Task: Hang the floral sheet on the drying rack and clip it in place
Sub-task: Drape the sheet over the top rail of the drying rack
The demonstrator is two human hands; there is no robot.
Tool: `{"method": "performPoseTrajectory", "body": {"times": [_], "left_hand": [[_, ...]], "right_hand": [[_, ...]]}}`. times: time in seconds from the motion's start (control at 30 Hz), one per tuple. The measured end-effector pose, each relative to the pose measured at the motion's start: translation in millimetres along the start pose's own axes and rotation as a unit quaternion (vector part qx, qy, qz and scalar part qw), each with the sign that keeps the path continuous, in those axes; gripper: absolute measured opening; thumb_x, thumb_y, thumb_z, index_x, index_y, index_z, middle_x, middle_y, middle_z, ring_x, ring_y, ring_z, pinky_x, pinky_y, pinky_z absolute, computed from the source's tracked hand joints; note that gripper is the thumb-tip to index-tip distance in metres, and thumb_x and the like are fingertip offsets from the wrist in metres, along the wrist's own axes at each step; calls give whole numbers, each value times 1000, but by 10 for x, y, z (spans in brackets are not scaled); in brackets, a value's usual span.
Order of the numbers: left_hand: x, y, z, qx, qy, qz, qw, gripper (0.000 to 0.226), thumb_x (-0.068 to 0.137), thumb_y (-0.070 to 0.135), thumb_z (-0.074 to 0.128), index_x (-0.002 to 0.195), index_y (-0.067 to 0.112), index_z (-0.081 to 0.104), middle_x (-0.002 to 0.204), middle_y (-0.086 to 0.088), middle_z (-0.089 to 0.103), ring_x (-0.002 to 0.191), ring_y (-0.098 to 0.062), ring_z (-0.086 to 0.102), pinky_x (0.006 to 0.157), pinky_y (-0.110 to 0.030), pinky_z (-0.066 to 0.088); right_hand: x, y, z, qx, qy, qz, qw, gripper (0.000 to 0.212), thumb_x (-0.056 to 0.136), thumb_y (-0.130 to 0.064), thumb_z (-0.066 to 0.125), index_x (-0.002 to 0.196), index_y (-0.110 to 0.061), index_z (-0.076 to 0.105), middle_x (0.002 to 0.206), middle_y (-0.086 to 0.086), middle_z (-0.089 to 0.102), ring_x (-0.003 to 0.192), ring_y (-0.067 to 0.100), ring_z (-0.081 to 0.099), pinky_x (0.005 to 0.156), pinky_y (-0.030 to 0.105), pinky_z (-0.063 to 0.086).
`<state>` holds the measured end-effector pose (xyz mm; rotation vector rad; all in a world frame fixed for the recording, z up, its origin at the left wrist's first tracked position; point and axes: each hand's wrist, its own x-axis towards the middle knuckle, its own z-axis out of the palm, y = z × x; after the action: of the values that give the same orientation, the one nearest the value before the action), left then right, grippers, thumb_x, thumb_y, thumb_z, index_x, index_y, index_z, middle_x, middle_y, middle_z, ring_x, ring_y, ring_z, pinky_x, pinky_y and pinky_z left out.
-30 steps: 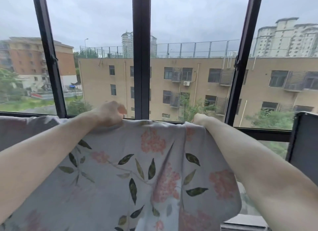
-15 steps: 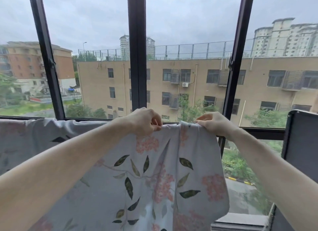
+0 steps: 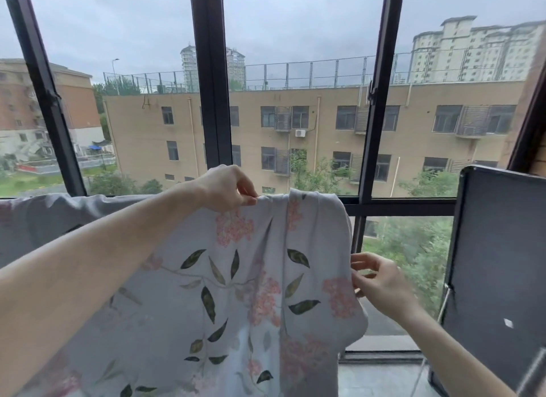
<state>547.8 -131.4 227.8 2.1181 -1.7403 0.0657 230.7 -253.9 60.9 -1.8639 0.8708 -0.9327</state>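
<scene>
Left grip [image 3: 229,186] raised, fingers pinched; right grip [image 3: 381,281] lower, fingers curled.

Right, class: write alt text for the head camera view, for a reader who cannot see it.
A floral sheet hangs draped in front of a dark-framed window, with the left hand pinching its top edge and the right hand at its right side edge lower down. A dark panel stands at right; tan buildings and grey sky show outside.

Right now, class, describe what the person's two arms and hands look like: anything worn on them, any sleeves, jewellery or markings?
Both forearms are bare, with no sleeves in view. The left hand and the right hand wear no gloves, and no rings, watch or bracelet show. No markings are visible on either arm.
</scene>
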Motion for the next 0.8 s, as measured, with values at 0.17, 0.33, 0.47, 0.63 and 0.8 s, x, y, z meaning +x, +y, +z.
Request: {"method": "performPoseTrajectory", "body": {"times": [0.17, 0.33, 0.47, 0.63, 0.8], "left_hand": [[25, 24, 16, 0, -11, 0, 1000, 10, 91, 34, 78, 101, 32, 82, 97, 15, 76, 90, -2, 68, 82, -21, 53], [21, -15, 14, -7, -13, 0, 1000, 11, 91, 34, 78, 101, 32, 82, 96, 16, 76, 89, -1, 68, 80, -20, 53], [2, -42, -2, -17, -16, -5, 1000, 11, 91, 34, 78, 101, 32, 82, 96, 16, 76, 89, -2, 68, 80, -20, 53], [6, -71, 5, -23, -21, -15, 999, 13, 91, 35, 78, 102, 30, 83, 96, 14, 77, 89, -4, 69, 80, -21, 55], [79, -28, -10, -26, -46, -29, 998, 15, 91, 40, 77, 102, 31, 82, 97, 12, 76, 92, -8, 70, 85, -28, 59]], "right_hand": [[66, -11, 212, 138, -18, 80, 987, 46, 98, -31, 67, 138, -9, 61, 95, 3, 79, 53, 26, 69, 44, 29, 53], [163, -100, 313, 88, -66, 94, 989, 29, 105, -16, 54, 133, -16, 63, 74, 10, 70, 44, 16, 52, 40, 27, 41], [178, -156, 284, 105, -84, 74, 988, 20, 99, -5, 62, 94, -11, 81, 72, 16, 70, 53, 20, 55, 48, 34, 45], [180, -234, 131, 16, 75, -45, 996, 28, 88, -15, 65, 61, -17, 74, 77, -1, 65, 67, 19, 56, 53, 18, 43], [601, -796, -527, 36, 293, -145, 944, 22, 101, -11, 56, 103, -13, 78, 93, 0, 74, 72, 8, 65, 62, 22, 52]]}}
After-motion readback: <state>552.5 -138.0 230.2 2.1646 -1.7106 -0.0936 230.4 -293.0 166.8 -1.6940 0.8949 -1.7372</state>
